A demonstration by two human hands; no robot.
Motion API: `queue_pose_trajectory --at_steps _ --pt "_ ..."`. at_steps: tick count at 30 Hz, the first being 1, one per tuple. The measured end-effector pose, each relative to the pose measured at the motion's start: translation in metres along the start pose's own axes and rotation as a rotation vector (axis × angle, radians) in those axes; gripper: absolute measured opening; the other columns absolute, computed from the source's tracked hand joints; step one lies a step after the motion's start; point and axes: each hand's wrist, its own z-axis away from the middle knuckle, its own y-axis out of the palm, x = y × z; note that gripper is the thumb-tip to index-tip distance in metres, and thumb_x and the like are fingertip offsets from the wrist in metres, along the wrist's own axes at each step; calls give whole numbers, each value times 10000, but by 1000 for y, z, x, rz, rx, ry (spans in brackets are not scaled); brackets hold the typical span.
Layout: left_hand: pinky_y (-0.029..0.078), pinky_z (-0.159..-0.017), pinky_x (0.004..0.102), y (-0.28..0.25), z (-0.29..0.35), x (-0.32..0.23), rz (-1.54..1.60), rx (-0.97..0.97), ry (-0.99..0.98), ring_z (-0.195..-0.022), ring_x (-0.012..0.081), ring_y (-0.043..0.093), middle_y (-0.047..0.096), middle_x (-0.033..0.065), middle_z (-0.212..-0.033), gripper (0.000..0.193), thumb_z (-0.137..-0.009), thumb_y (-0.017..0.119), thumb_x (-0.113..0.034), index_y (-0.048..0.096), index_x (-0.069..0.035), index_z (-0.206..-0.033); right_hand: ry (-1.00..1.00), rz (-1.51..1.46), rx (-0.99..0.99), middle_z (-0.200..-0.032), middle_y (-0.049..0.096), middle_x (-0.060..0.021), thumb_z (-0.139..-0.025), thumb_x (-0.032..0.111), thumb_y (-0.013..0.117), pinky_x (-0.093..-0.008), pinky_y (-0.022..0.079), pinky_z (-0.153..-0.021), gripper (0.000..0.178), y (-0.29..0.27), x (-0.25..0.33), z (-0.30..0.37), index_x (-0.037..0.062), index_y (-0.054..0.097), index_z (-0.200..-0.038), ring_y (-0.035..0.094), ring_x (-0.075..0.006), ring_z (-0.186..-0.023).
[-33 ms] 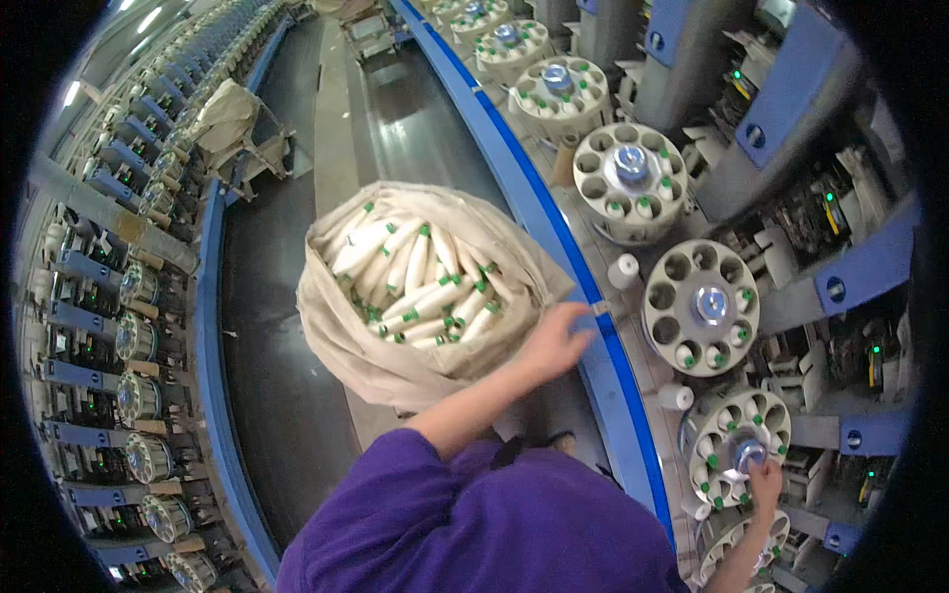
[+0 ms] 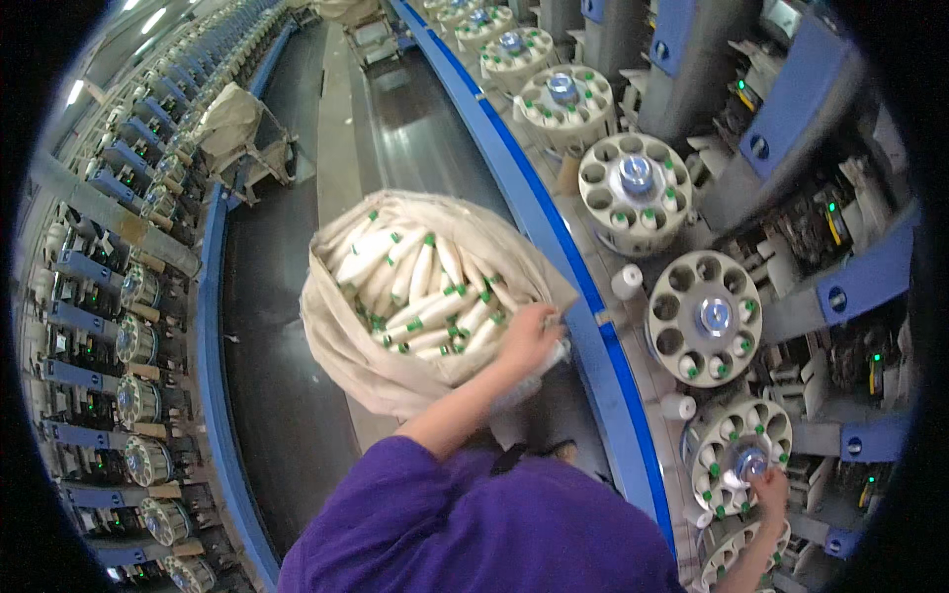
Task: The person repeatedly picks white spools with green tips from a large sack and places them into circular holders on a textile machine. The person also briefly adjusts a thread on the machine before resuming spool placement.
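Observation:
A cream cloth sack point(image 2: 346, 361) stands in front of me, its top folded open. Inside lies a heap of slim white yarn bobbins point(image 2: 420, 275) with green tips. My left hand point(image 2: 530, 341) reaches across to the right side of the sack, its fingers curled on the rim. Below that hand shows a pale translucent wrap, partly covered by my forearm. Off to the right, my right hand point(image 2: 769, 489) is closed beside the shiny hub of a round magazine point(image 2: 714, 479) whose pockets hold several green-tipped bobbins. What those fingers hold, if anything, is hidden.
Further round magazines point(image 2: 704, 272) line the right machine behind a blue rail point(image 2: 583, 272). White yarn cones point(image 2: 627, 281) sit beside them. Another machine row point(image 2: 138, 341) runs along the left. A covered cart point(image 2: 232, 128) stands ahead on the left of the aisle point(image 2: 272, 366).
My left hand has moved left, from beside the sack onto its rim. The pale wrap below it shows more. My right hand remains at the same magazine, slightly lower.

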Motion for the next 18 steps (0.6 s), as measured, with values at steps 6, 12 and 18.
queue_pose_trajectory --at_steps 6,12,18 --pt "424 -882 415 -119 -28 178 -370 -192 -365 -998 364 540 579 225 -1035 338 -766 601 -207 573 1 -1031 -594 -215 -259 -778 544 -107 -695 81 673 -290 478 -645 147 -33 195 7 6 623 -811 577 -190 -707" --pt "444 -833 436 -114 -36 205 -722 73 -137 -974 325 586 590 198 -1068 658 -755 519 -588 564 -29 -1099 -929 -447 728 -990 625 -114 -784 345 661 -309 486 -758 381 118 459 41 62 639 -1039 614 -204 -860" --pt "472 -757 422 -136 -30 194 -427 551 -227 -859 334 620 646 167 -907 618 -711 568 -614 577 -92 -1041 -738 -42 280 -1258 475 -208 -808 398 570 -412 374 -967 600 240 602 30 44 442 -1276 477 -346 -1142"
